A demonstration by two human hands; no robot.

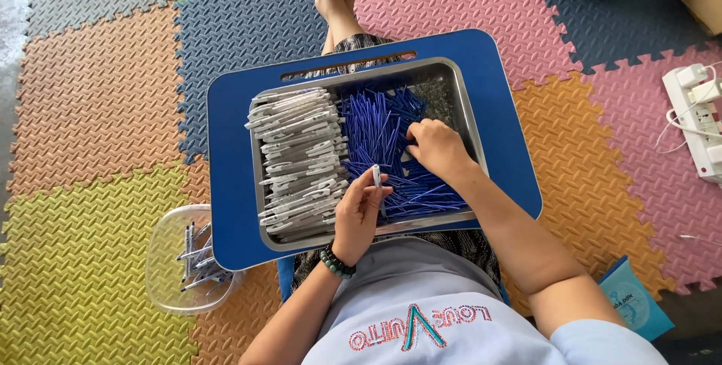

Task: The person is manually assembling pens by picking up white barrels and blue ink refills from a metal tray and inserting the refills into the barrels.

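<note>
Currently pinching a white pen barrel [376, 176] upright in left hand [359, 214] over the metal tray [459, 98]; right hand [438, 148] pressed, fingers curled, into blue refills [376, 128]. Risk: dragging several refills out, scattering them.

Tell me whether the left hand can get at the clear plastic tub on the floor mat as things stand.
Probably yes. The left hand holds a white pen barrel over the metal tray, and the clear plastic tub sits open-topped beside the blue lap desk on that side, with nothing between them.
</note>
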